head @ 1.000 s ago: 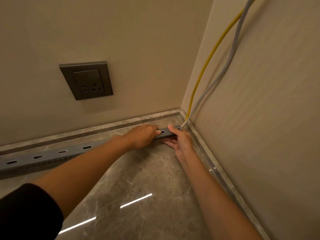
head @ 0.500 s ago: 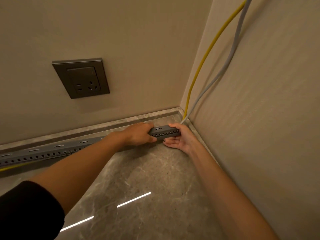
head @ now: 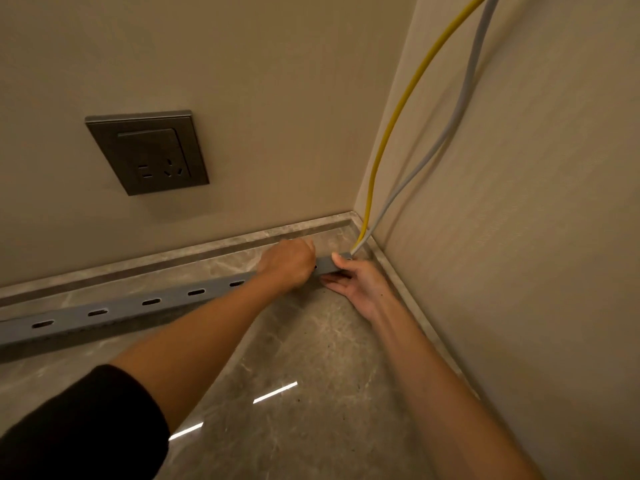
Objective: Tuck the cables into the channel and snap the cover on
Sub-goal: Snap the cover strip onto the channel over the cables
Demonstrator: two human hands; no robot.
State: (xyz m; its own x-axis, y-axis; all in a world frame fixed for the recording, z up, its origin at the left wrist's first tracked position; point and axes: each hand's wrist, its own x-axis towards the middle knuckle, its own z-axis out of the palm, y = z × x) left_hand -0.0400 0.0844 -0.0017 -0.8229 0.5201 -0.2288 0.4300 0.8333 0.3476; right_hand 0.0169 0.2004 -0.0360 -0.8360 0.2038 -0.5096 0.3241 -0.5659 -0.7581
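A long grey slotted cable channel (head: 121, 308) lies on the marble floor along the back wall, reaching the right corner. A yellow cable (head: 398, 116) and a grey cable (head: 460, 109) hang down the right wall and enter the channel's right end. My left hand (head: 289, 263) is closed over the channel near that end, knuckles up. My right hand (head: 360, 282) holds the channel's end, thumb on top and fingers beneath. The channel between the hands is partly hidden.
A dark wall socket (head: 149, 152) sits on the back wall above the channel. A stone skirting (head: 173, 256) runs along both walls and meets in the corner. Glossy marble floor (head: 311, 393) spreads toward me.
The channel has rolled so its slotted face points up again instead of the perforated side. Both hands stay at its right end, shifted slightly.
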